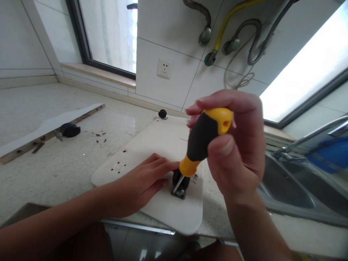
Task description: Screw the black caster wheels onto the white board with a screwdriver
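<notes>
My right hand (240, 156) grips a screwdriver (200, 139) with a yellow and black handle. Its metal shaft slants down to the mounting plate of a black caster wheel (180, 185). The caster sits near the right front edge of a white board (152, 145) with rounded corners. Reaching in from the left, my left hand (145, 183) rests over the board with its fingers stretched out. Its index fingertip is at the caster, behind the screwdriver; whether it presses on the wheel is hidden. Several holes show at the board's left corner.
A second caster (162, 114) stands at the board's far end, and a third (70, 129) lies by a long white strip (54, 127). Several small screws (100, 135) are scattered on the speckled countertop (92, 108). At right is a metal sink (288, 188) with a faucet (312, 137).
</notes>
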`<state>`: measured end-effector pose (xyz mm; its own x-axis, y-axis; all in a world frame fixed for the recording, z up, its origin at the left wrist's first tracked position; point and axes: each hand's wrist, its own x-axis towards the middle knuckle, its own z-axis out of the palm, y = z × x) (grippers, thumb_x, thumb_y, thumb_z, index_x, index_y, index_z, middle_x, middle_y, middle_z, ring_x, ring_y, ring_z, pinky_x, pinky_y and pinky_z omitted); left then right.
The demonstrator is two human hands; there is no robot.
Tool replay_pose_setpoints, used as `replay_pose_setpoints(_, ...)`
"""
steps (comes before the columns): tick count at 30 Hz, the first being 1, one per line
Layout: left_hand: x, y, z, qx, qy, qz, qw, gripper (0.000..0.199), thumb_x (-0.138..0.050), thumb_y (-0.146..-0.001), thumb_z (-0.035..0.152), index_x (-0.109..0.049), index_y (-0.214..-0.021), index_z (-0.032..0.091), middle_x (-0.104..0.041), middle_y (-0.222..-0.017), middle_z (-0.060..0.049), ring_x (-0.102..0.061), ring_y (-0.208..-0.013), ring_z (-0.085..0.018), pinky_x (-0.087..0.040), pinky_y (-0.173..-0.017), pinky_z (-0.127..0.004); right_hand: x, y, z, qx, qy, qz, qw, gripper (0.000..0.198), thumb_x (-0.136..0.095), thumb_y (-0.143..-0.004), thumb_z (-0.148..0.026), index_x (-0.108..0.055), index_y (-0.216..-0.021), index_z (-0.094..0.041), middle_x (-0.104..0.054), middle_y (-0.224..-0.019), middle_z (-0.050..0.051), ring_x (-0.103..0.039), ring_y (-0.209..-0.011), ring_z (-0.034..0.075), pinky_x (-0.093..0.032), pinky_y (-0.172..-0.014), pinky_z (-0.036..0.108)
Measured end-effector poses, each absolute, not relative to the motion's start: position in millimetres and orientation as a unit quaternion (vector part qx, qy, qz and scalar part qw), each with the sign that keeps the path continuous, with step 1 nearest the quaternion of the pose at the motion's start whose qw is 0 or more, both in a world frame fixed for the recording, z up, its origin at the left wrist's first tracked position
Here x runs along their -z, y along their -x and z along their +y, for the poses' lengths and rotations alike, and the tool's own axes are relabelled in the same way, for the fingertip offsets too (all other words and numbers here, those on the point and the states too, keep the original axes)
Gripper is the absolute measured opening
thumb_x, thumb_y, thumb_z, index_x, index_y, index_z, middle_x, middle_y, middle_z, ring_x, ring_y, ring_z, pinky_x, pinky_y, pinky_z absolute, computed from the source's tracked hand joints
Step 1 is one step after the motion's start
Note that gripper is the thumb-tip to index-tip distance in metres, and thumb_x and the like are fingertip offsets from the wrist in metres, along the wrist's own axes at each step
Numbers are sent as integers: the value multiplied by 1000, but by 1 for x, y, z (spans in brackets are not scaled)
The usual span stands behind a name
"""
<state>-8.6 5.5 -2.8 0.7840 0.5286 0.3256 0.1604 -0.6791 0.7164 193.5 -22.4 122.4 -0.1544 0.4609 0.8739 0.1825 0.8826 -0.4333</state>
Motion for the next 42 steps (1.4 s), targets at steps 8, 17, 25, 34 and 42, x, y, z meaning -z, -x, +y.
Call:
replay_pose_setpoints(8, 1, 8, 5, -267, -875, 197, 353, 55, -51, -116, 21, -50, -167, 40, -68, -143, -4, -59, -134, -28, -51, -123, -48, -121, -192, -41, -234, 199, -722, 620, 38, -61, -99, -17, -74, -130, -33, -83, -106, 1, -78, -96, 26, -68, -87, 44)
replay_pose_setpoints(17, 4, 8, 5, -275, -875, 193, 349, 59, -52, -115, 22, -47, -169, 46, -69, -144, -4, -61, -137, -28, -51, -125, -51, -125, -200, -28, -35, 242, -719, 650, 32, -98, -81, -45, -85, -110, -41, -77, -102, 1, -77, -95, 28, -67, -77, 45)
replay_pose_setpoints(25, 3, 10, 4, -267, -879, 196, 343, 60, -53, -113, 19, -47, -169, 41, -67, -150, -4, -57, -143, -29, -47, -131, -54, -137, -187, -20, -156, 241, -732, 618, 59, -101, -75, -46, -79, -131, -48, -81, -110, 0, -80, -117, 35, -73, -87, 51)
replay_pose_setpoints(34, 5, 8, 5, -270, -878, 191, 345, 56, -53, -115, 22, -50, -166, 42, -68, -148, -5, -58, -142, -30, -50, -128, -54, -120, -192, -43, -215, 227, -708, 633, 40, -73, -93, -8, -82, -120, -37, -80, -116, -2, -79, -109, 22, -71, -91, 38)
replay_pose_setpoints(42, 2, 9, 5, -274, -870, 197, 359, 56, -53, -115, 22, -50, -166, 43, -68, -144, -5, -61, -137, -29, -52, -124, -51, -123, -189, -39, -133, 228, -701, 663, 30, -83, -89, -18, -85, -111, -40, -79, -109, -2, -73, -94, 23, -65, -77, 42)
